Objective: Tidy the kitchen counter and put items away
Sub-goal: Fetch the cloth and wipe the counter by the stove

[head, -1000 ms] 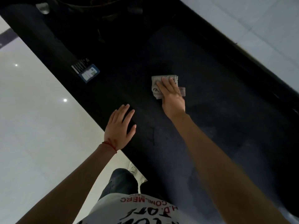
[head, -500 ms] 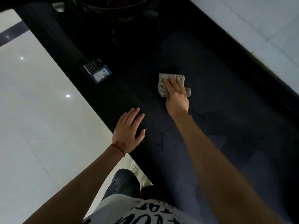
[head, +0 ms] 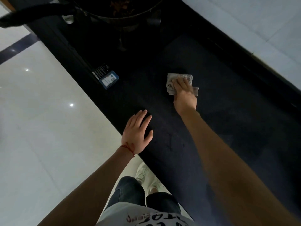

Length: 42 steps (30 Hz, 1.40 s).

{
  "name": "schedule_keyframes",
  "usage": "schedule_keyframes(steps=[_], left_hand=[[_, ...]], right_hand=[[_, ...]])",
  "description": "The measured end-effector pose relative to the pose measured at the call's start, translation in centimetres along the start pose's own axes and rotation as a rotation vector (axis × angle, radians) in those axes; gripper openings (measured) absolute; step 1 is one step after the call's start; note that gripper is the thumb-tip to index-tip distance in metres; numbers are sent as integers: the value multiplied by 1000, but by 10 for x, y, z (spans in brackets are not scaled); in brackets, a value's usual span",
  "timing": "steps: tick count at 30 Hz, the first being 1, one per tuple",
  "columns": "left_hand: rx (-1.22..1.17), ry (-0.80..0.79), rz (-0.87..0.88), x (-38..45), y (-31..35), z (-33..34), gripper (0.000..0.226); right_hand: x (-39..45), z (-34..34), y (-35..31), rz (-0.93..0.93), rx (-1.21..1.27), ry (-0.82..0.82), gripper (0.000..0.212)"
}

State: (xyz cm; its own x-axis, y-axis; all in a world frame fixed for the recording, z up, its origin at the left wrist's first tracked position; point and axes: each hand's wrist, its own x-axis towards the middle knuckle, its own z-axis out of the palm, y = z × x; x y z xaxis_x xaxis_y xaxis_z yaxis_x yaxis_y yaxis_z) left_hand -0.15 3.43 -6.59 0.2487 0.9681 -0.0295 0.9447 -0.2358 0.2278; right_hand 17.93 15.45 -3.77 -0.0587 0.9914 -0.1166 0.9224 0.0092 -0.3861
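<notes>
Countertop of dark stone is seen running diagonally from the upper left of the frame to the lower right, bounded on its lower-left side by pale glossy floor and on its upper-right side by light wall tiles. A broad bare stretch of the surface is left open at the right of the frame. A dark pan is set at the top centre. The left hand is laid flat, fingers straight, on the counter's near edge at centre frame. The right hand is pressed on a crumpled grey cloth right of centre, its fingers bent over the cloth. A small blue-edged label is stuck near the counter's front edge, well apart from the cloth.
</notes>
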Motion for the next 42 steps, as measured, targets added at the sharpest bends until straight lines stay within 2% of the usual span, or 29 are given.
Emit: schedule_keyframes(steps=[5, 9, 15, 18, 20, 24, 27, 30, 35, 38, 42], left_hand=[[5, -6, 8, 0, -1, -1, 51], [37, -39, 10, -1, 0, -6, 52], [35, -147, 4, -5, 3, -13, 53], [-85, -143, -12, -21, -1, -22, 49], [-187, -107, -80, -44, -7, -31, 56], [-341, -115, -327, -108, -28, -41, 69], [-433, -174, -562, -161, -51, -37, 47], [-570, -153, -825, -213, -75, -29, 28], [-911, 17, -1325, -288, -115, -15, 22], [-1066, 97, -1508, -323, -144, -5, 25], [-1186, 120, -1667, -361, -193, 5, 26]], right_hand=[[-77, 26, 8, -154, 37, 181, 54], [-126, 38, 4, -173, 38, 235, 45], [-143, 20, 2, -184, -13, 205, 38], [-143, 9, 3, -149, 33, 144, 40], [-147, 1, -1, -90, 98, 83, 39], [-167, -7, -28, -176, 371, 129, 34], [-181, 3, -56, -181, 545, 28, 31], [-193, 20, -89, -233, 565, -36, 33], [-194, 48, -144, -260, 625, -316, 29], [-185, 68, -179, -291, 599, -397, 30], [-166, 104, -229, -249, 524, -410, 22]])
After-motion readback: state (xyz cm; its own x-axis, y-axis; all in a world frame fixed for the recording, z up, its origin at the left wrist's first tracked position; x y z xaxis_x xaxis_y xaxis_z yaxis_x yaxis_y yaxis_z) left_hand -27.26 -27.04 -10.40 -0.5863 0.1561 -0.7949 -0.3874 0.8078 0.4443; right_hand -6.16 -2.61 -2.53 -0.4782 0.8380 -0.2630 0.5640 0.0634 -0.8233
